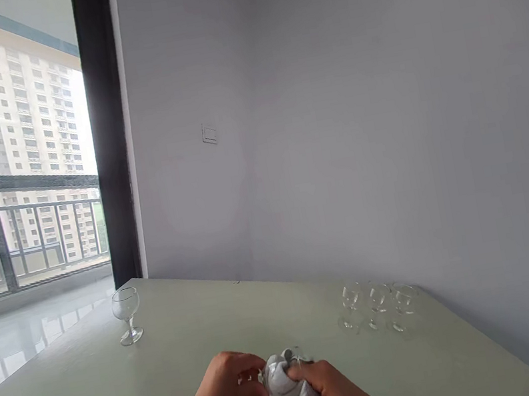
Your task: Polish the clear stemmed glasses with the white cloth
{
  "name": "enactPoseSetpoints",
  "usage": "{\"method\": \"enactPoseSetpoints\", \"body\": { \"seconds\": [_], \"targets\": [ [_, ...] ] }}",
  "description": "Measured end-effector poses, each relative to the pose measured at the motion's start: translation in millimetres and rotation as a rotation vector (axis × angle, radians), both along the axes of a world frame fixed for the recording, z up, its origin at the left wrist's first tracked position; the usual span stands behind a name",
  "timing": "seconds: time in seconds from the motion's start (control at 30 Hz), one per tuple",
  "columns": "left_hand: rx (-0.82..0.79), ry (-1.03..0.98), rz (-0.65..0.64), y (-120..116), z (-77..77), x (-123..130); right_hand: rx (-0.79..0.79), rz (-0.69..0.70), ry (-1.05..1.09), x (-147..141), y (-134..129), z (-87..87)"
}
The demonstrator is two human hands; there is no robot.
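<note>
My left hand (230,386) and my right hand (325,394) meet low in the view, above the pale green table (201,333). Between them is a clear stemmed glass (294,356), mostly wrapped in a white cloth (281,379). My left fingers grip the glass through the cloth, and my right fingers press the cloth into its bowl. The cloth's loose end hangs below my right hand. The glass's stem and foot are hidden.
A clear wine glass (127,315) stands upright on the table at the left. Three similar glasses (378,304) stand together near the far right edge. The table's far side meets a grey wall (335,132), and a floor-length window (12,145) is at the left.
</note>
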State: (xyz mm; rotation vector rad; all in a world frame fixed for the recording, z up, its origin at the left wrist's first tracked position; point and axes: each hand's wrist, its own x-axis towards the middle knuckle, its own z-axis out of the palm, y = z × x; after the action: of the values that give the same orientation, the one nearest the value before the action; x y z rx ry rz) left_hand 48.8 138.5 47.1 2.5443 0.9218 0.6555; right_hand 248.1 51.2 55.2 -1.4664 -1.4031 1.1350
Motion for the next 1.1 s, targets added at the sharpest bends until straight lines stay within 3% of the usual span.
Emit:
{"method": "enactPoseSetpoints", "body": {
  "seconds": [0.07, 0.2, 0.27, 0.33, 0.47, 0.53, 0.6, 0.73, 0.8, 0.9, 1.03, 1.1],
  "targets": [
    [-0.005, -0.011, 0.039, -2, -0.3, 3, -0.008, 0.071, 0.043, 2, 4, 2.3],
    [0.598, -0.091, 0.175, -11, 1.0, 10, 0.001, 0.094, 0.563, -3, 21, -4.5],
    [0.722, -0.079, 0.137, -12, 2.3, 10, -0.004, 0.07, 0.675, -4, 24, -8.7],
    [0.6, -0.024, 0.092, -10, 3.4, 6, -0.026, 0.105, 0.576, -1, 20, -8.4],
    [-0.081, -0.022, -0.006, -3, 3.9, 0, -0.011, 0.118, 0.098, 15, 0, 5.8],
    [-0.275, -0.051, -0.045, -4, 3.9, 1, 0.011, 0.105, 0.007, 20, -5, 13.1],
    [-0.101, -0.062, 0.01, -7, 3.9, 6, 0.011, 0.101, 0.118, 18, -1, 16.1],
    [0.674, -0.111, 0.175, -16, 3.7, 13, -0.018, 0.06, 0.636, 1, 17, 9.6],
    [0.819, -0.125, 0.185, -18, 4.0, 12, -0.045, 0.076, 0.75, -5, 20, 5.4],
    [0.684, -0.068, 0.12, -14, 5.4, 7, -0.011, 0.151, 0.594, -3, 14, 5.5],
    [0.183, -0.051, 0.104, -9, 3.9, 6, 0.013, 0.18, 0.223, 14, 6, 12.6],
    [0.025, -0.054, 0.113, -10, 0.6, 10, 0.016, 0.21, 0.135, 18, 7, 13.0]
  ]
}}
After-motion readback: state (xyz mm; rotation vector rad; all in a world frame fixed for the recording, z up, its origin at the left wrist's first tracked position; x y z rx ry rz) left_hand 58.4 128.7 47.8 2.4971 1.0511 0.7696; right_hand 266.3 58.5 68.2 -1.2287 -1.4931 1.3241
